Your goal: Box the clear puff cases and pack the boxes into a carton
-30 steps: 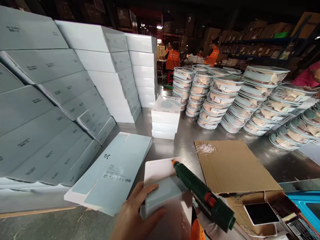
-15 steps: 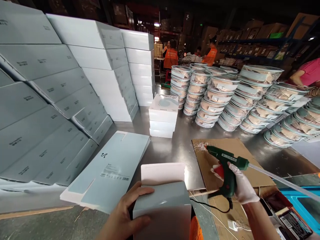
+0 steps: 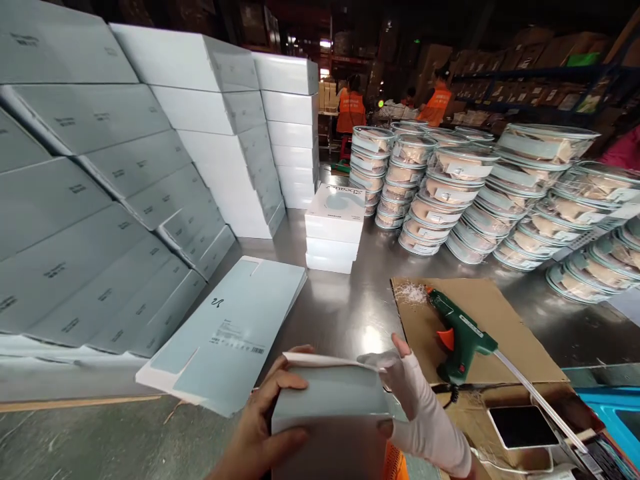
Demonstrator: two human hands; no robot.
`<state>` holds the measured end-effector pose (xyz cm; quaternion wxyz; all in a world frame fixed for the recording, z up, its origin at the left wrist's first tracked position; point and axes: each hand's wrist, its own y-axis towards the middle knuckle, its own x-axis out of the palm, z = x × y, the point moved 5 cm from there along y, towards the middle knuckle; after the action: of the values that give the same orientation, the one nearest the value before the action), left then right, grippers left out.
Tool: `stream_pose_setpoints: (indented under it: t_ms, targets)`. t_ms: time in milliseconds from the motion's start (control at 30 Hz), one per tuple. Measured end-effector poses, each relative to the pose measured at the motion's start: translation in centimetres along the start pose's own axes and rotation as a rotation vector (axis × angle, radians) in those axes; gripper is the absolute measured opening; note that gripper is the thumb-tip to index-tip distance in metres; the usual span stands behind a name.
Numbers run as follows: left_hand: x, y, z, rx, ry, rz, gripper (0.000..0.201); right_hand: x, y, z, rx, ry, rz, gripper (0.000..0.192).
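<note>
A pale blue-grey cardboard box (image 3: pixel 330 400) is in front of me, its far flap (image 3: pixel 327 360) tilted in over the top. My left hand (image 3: pixel 275 413) grips the box's left side, thumb on the near face and fingers over the top edge. At the right side, my gloved right hand (image 3: pixel 413 407) has its thumb at the near right edge and its fingers spread by the flap's right end; bare fingertips show. The green glue gun (image 3: pixel 463 333) with a red trigger and a clear glue stick lies on a cardboard sheet (image 3: pixel 520 333), out of my hands.
Flat box blanks (image 3: pixel 240 327) lie to the left, before a wall of stacked boxes (image 3: pixel 100 200). A short pile of boxes (image 3: pixel 334 227) stands mid-table. Stacked round lidded containers (image 3: pixel 460 180) fill the back right. A phone (image 3: pixel 523 427) lies low right. People in orange vests (image 3: pixel 351 110) are behind.
My right hand has put the glue gun down on the cardboard sheet and come left to the box. The box's far flap has folded from upright toward the top. My left hand keeps its hold.
</note>
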<state>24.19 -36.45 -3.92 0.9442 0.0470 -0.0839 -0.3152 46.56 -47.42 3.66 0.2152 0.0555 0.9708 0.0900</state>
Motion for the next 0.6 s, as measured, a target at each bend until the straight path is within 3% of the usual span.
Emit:
stream_pose_setpoints:
  t_ms: [100,200,300,400,467,500,600]
  targets:
    - [0.5,0.4,1.7,0.122,-0.164,0.064,0.039,0.5,-0.1,-0.9,-0.117,-0.063,-0.059,0.085]
    - [1.0,1.0,3.4,0.186,0.004,-0.125,0.040,0.7,0.1,-2.4,-0.292,-0.238,-0.123,0.083]
    - [0.9,1.5,4.4,0.191,0.154,-0.348,0.029,0.6,0.6,-2.9,-0.364,-0.270,-0.191,0.070]
    - [0.1,2.0,4.9,0.131,0.153,-0.402,0.021,0.1,0.9,-2.7,-0.330,-0.242,-0.239,0.065]
    - [-0.8,2.5,5.2,0.104,0.156,-0.322,0.015,-0.4,0.8,-2.3,-0.218,-0.152,-0.230,0.067]
    - [-1.5,2.8,5.4,0.089,0.143,-0.213,0.014,-0.9,0.7,-2.0,-0.135,-0.049,-0.186,0.068]
    - [-4.1,2.9,4.9,-0.047,-0.086,0.359,0.038,-1.8,0.1,-0.6,0.156,0.269,0.005,0.063]
